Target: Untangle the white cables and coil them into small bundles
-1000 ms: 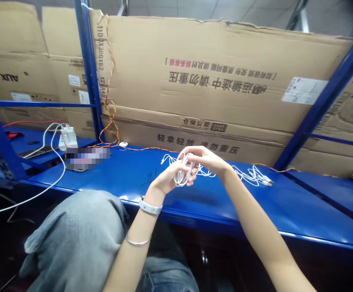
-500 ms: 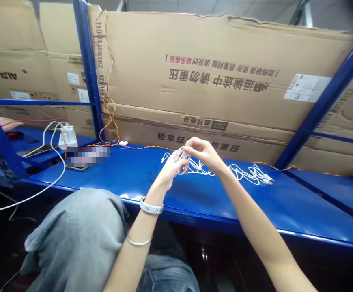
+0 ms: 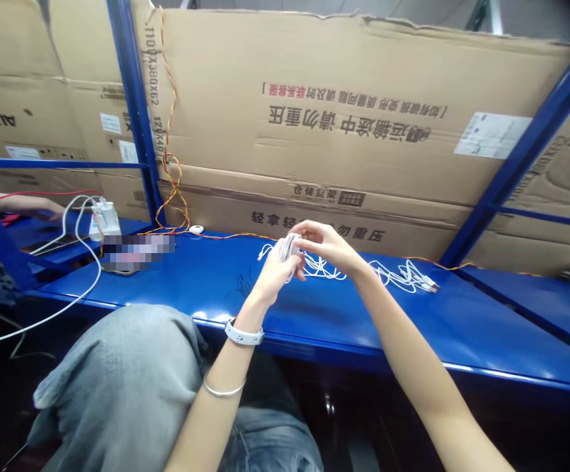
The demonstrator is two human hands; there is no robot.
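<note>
Above the blue shelf, my left hand (image 3: 271,276) is closed round a coiled white cable (image 3: 289,248). My right hand (image 3: 331,246) has its thumb and fingers closed on the upper right side of the same coil; the fingertips are partly hidden. Behind and below my right hand lies a loose white cable (image 3: 320,267) on the shelf. Farther right is a tangled white cable (image 3: 403,278) with its plug end pointing right. I cannot tell whether these are joined to the coil.
On the blue shelf (image 3: 206,275) at left stand a white charger block (image 3: 104,219) with cords and a phone-like blurred item (image 3: 137,252). A small white object (image 3: 196,229) lies near red-yellow twisted wire (image 3: 181,196). Cardboard (image 3: 354,65) backs the shelf. Another person's arm (image 3: 24,203) reaches in far left.
The loops of the coil look gathered tighter between my hands, which stay almost in place. At far left, the other person's arm and hand now show more. The view has shifted slightly.
</note>
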